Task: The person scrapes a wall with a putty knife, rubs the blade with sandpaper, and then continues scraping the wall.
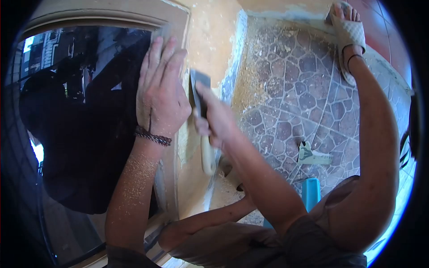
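A putty knife (207,155) with a wide metal blade and a pale handle is gripped in my right hand (216,114), which is slightly blurred. Its blade points up along the yellow wall (210,35), close to the outer edge of the window frame (175,23). My left hand (161,87) rests on the frame's side with its fingers stretched out, just left of the blade. Pale flakes speckle my left forearm, below a dark braided bracelet (153,136).
Dark reflective glass (85,129) fills the left side. Stone-patterned floor tiles (295,85), strewn with flakes near the wall, lie below. A torn piece of packaging (314,156) and a turquoise object (310,194) are by my legs. My sandalled foot (347,20) is at upper right.
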The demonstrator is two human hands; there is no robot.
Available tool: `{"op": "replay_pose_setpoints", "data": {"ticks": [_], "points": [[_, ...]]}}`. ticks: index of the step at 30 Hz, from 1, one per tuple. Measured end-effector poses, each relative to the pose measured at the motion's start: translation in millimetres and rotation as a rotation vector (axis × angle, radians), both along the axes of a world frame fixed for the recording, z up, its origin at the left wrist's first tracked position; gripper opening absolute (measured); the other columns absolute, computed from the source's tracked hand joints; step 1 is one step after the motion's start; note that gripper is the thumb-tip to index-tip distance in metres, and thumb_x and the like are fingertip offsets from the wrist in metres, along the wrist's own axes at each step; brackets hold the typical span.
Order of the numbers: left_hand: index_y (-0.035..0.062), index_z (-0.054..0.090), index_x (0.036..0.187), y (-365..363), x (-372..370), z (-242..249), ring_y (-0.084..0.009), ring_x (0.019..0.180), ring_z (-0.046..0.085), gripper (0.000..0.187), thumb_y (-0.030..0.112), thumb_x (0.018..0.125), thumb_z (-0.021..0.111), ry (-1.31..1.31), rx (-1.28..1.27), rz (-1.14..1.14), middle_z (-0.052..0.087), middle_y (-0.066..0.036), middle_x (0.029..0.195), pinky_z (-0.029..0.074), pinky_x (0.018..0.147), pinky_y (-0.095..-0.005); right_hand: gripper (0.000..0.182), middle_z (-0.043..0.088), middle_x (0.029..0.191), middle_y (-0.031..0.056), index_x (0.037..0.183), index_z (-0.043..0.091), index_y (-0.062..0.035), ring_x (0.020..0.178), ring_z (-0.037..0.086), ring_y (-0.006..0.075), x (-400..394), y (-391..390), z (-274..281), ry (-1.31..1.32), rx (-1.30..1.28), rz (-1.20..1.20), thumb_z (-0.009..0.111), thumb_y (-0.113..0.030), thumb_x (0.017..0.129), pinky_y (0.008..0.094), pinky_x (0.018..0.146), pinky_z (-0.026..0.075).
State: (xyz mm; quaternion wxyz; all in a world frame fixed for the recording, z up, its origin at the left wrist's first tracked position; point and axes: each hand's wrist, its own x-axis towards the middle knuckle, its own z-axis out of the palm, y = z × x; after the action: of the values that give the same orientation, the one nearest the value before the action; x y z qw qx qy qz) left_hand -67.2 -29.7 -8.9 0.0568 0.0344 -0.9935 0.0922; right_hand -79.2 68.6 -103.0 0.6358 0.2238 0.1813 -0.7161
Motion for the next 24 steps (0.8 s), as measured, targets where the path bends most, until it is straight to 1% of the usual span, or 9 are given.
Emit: {"op": "replay_pose_setpoints", "data": {"ticks": [2,5,6,9,13,18,21,22,24], "points": [[0.0001,0.054,0.119,-0.3,-3.7,2.3,-0.0355,0.134,0.037,0.039,-0.004,0.080,0.051,0.004,-0.005,0.010,0.050,-0.018,0.135,0.029,0.112,-0.0471,0.040,0.049,0.060,0.0015,0.082,0.052,-0.0079,0.038,0.037,0.0088,15.2,9.4,5.3,0.011,0.023,0.093,0.058,-0.047,0.090,0.0235,0.032,0.025],[0.0004,0.054,0.120,-1.2,-1.6,1.0,-0.0352,0.134,0.037,0.039,-0.003,0.080,0.051,0.009,-0.014,0.004,0.050,-0.017,0.135,0.029,0.112,-0.0468,0.041,0.050,0.061,0.0015,0.082,0.052,-0.0076,0.038,0.037,0.0087,8.6,5.5,6.7,0.006,0.038,0.026,0.058,-0.047,0.090,0.0236,0.032,0.025],[0.0005,0.054,0.120,-2.7,-2.0,0.6,-0.0351,0.134,0.037,0.040,-0.003,0.080,0.052,0.016,-0.014,-0.007,0.050,-0.017,0.135,0.029,0.112,-0.0468,0.040,0.048,0.061,0.0009,0.082,0.050,-0.0081,0.038,0.036,0.0081,4.0,0.9,4.7,0.066,0.057,-0.012,0.058,-0.046,0.091,0.0237,0.032,0.024],[0.0005,0.054,0.120,-1.3,1.0,-2.4,-0.0352,0.134,0.037,0.041,-0.003,0.079,0.052,0.013,-0.011,-0.021,0.051,-0.017,0.134,0.029,0.112,-0.0467,0.038,0.047,0.061,0.0006,0.084,0.049,-0.0091,0.039,0.036,0.0078,0.5,-6.7,-0.9,-0.024,-0.072,-0.094,0.057,-0.045,0.092,0.0237,0.033,0.023],[0.0003,0.054,0.120,-0.6,-1.6,0.4,-0.0352,0.134,0.037,0.042,-0.003,0.078,0.053,0.010,-0.002,0.013,0.051,-0.017,0.134,0.029,0.112,-0.0464,0.036,0.048,0.063,0.0008,0.086,0.048,-0.0104,0.041,0.036,0.0072,13.3,6.7,15.8,-0.070,-0.020,0.025,0.056,-0.045,0.092,0.0232,0.034,0.022],[0.0000,0.054,0.120,2.4,0.6,0.4,-0.0353,0.134,0.037,0.043,-0.003,0.077,0.053,-0.001,0.002,0.011,0.050,-0.018,0.135,0.029,0.112,-0.0464,0.039,0.048,0.062,0.0008,0.086,0.049,-0.0085,0.040,0.035,0.0080,0.7,-8.1,3.2,-0.038,-0.063,-0.077,0.058,-0.047,0.091,0.0227,0.035,0.024],[-0.0001,0.054,0.120,0.3,-3.1,2.3,-0.0353,0.135,0.037,0.042,-0.003,0.078,0.053,0.002,-0.005,0.007,0.050,-0.018,0.135,0.028,0.113,-0.0464,0.041,0.049,0.062,0.0014,0.087,0.050,-0.0074,0.039,0.037,0.0084,20.0,8.8,14.6,0.012,0.033,0.014,0.057,-0.047,0.091,0.0228,0.034,0.025],[-0.0001,0.054,0.120,0.5,-2.3,1.6,-0.0352,0.135,0.037,0.042,-0.003,0.079,0.053,-0.002,-0.002,0.013,0.050,-0.018,0.135,0.028,0.113,-0.0464,0.041,0.049,0.062,0.0023,0.086,0.051,-0.0070,0.039,0.039,0.0093,24.1,13.1,16.7,-0.034,0.064,0.072,0.056,-0.048,0.091,0.0240,0.034,0.027],[0.0000,0.054,0.120,-0.8,-2.9,1.2,-0.0350,0.135,0.037,0.041,-0.003,0.079,0.053,0.007,-0.010,0.011,0.050,-0.018,0.135,0.028,0.113,-0.0465,0.041,0.049,0.063,0.0022,0.085,0.051,-0.0070,0.039,0.039,0.0096,13.2,11.6,14.1,0.058,0.065,0.068,0.056,-0.048,0.091,0.0245,0.034,0.026]]}}
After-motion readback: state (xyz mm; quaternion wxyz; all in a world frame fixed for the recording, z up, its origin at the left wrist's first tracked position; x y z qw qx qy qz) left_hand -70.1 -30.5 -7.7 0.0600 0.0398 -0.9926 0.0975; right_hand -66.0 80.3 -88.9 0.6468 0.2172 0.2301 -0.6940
